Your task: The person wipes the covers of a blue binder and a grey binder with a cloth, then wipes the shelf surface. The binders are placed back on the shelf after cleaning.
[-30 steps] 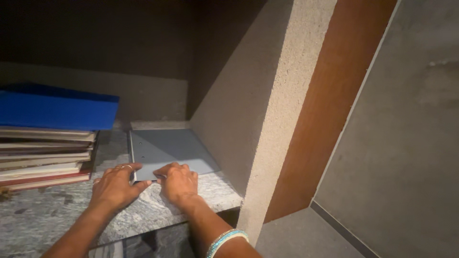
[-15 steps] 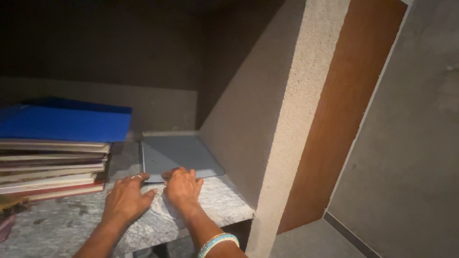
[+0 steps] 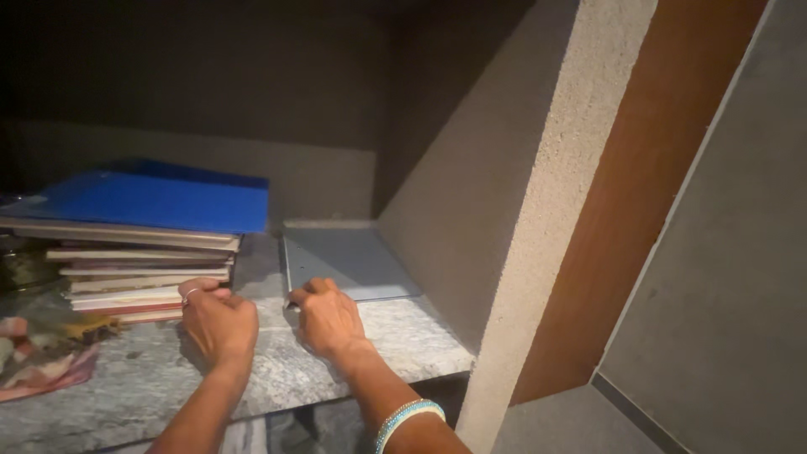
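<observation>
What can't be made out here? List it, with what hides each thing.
- Head view: the right hand fingertips curl over the near corner of the grey flat book, so the grip is hidden.
- The left hand covers the lower edges of the book stack.
- The shelf's back corner is lost in shadow.
- The patterned cloth is cut off by the left edge.
</observation>
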